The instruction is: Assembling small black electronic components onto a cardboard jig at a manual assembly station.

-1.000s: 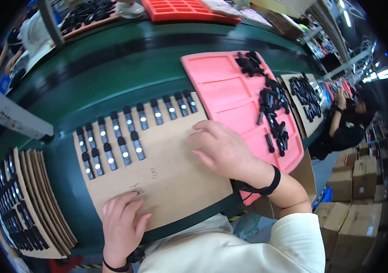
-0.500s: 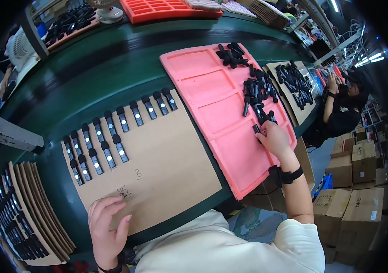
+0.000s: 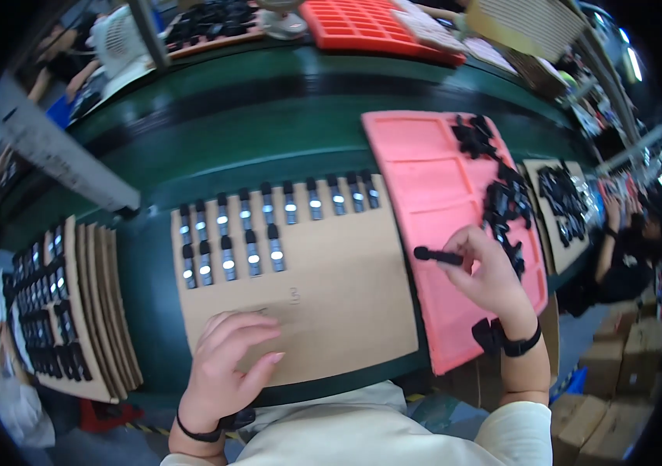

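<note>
My right hand [image 3: 488,272] pinches a small black clip-on microphone [image 3: 437,255] with a foam tip, held level above the pink tray [image 3: 455,334]. The foam end points left. Several more black microphones [image 3: 506,203] lie heaped along the tray's right side. My left hand [image 3: 230,365] hovers over the near left part of a cardboard sheet [image 3: 354,303], fingers apart and slightly curled, holding nothing. On that sheet, microphones [image 3: 227,252] stand in two rows, foam ends away from me, each with a bright round spot. The far row is longer than the near one.
Cardboard sheets bearing microphones [image 3: 102,311] are stacked at the left. Another loaded cardboard [image 3: 544,225] lies right of the tray. A metal post [image 3: 75,167] rises at the left of the green table [image 3: 269,128]. A red compartment tray [image 3: 370,27] sits behind. A person [image 3: 630,241] works at the right.
My right hand has lifted a microphone from the pink tray and brought it toward the tray's left edge. My left hand stays over the cardboard. The whole view has shifted.
</note>
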Action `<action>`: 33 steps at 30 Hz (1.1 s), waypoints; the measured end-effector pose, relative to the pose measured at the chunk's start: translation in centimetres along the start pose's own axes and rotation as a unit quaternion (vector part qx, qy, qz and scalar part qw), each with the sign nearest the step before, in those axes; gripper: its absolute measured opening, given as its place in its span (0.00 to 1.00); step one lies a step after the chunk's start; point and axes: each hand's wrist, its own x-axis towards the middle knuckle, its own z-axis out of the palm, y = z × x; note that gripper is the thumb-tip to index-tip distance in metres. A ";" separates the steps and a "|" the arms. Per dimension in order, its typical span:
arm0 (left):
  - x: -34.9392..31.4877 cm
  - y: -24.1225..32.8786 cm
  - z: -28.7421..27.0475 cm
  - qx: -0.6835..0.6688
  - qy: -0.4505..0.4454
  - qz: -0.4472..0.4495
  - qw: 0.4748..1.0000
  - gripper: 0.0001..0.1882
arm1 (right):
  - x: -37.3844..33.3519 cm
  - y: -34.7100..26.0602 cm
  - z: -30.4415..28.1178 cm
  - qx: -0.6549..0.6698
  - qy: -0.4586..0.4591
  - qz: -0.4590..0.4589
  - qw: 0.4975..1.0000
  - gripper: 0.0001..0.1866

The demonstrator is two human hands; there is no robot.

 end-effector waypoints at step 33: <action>2.5 1.9 1.9 -0.046 0.114 0.045 0.991 0.15 | 3.0 -6.9 8.6 0.284 -0.090 -0.361 0.884 0.16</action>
